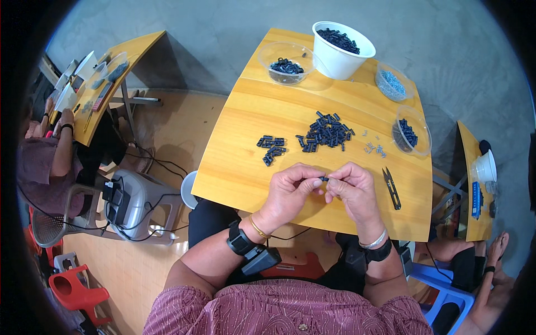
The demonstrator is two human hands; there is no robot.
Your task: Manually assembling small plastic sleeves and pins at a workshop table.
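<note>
1. A small dark part [324,179] sits between the two hands, just above the table's near edge and mostly covered by fingertips.
2. Left hand [291,187]: thumb and fingertips pinched together on the part, other fingers curled. Right hand [353,188]: similar pinch from the other side, nearly closed.
3. Surface: yellow wood-grain table [237,117], edges bowed by the lens. Beyond the hands, a loose heap of dark pieces [328,132]; to its left, a smaller cluster [272,148]; to its right, scattered small metal bits [375,148]. Black snips [392,188] lie near the right hand, tips pointing away.
4. Far side: a clear tub [266,66] of dark pieces beside a white bucket [336,62] heaped with more. Right side: a tub of pale blue bits [393,84] and another of dark pieces [408,133].
5. Room: grey wall [218,33], tan floor [131,287], grey stool [142,192], red chair [81,293], blue stool [449,290]. People sit at a left table [144,47] and a right table [479,223].
6. Hard to make out: the part's full shape. White bin [188,191] partly hidden by the table; neighbours cut off by the dark fisheye rim.
</note>
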